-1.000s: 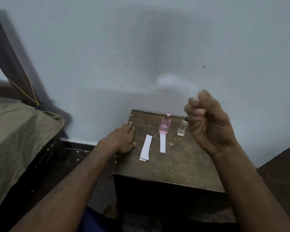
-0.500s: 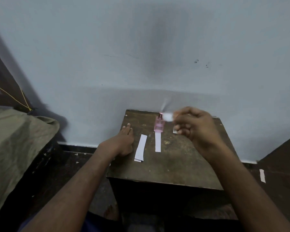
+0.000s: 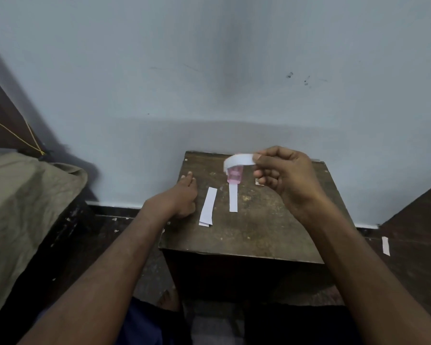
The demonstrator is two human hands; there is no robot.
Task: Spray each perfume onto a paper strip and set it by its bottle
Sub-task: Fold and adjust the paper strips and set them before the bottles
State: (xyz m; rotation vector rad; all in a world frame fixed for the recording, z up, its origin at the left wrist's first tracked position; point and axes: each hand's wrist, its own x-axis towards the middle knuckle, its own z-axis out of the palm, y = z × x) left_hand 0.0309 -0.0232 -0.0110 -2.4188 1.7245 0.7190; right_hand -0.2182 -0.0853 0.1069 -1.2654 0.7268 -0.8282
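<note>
My right hand [image 3: 283,175] pinches one end of a white paper strip [image 3: 238,161], which curves left and droops over the pink perfume bottle [image 3: 234,177] at the back of the small wooden table [image 3: 259,232]. A second strip [image 3: 233,197] lies flat just in front of the pink bottle. A small stack of blank strips [image 3: 207,206] lies to its left. The clear bottle [image 3: 258,181] is almost wholly hidden behind my right hand. My left hand [image 3: 182,197] rests flat on the table's left edge, fingers straight.
A pale wall [image 3: 209,83] stands directly behind the table. A bed with an olive cover [image 3: 23,207] is at the left, with a dark wooden post above it. A loose paper strip [image 3: 385,246] lies on the dark floor at the right.
My right hand came down from a raised position to just above the bottles, and the waved, blurred strip is now still and curled over the pink bottle. The left hand has stayed put.
</note>
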